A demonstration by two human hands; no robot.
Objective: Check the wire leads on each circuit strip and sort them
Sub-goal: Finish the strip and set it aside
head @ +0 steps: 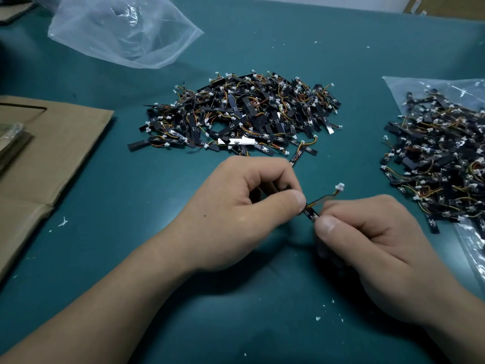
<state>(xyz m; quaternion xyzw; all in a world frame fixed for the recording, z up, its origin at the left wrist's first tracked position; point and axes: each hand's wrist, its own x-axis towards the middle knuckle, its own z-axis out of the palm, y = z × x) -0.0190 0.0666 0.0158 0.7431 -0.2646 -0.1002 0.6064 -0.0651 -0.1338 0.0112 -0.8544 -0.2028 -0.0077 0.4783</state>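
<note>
One small black circuit strip (311, 213) is held between both hands above the green table. My left hand (244, 214) pinches its upper end with thumb and curled fingers. My right hand (367, 240) pinches the lower end between thumb and forefinger. Thin yellow and orange wire leads (324, 198) curve up from the strip to a white connector (339, 187). A big heap of similar strips (241, 114) lies at the table's centre, beyond my hands. A second heap of strips (443, 156) lies on a clear plastic bag (399, 85) at the right.
An empty, crumpled clear plastic bag (120, 30) lies at the back left. Flattened brown cardboard (44, 151) covers the left side of the green mat (131, 193). Small white crumbs (63, 222) are scattered over the mat.
</note>
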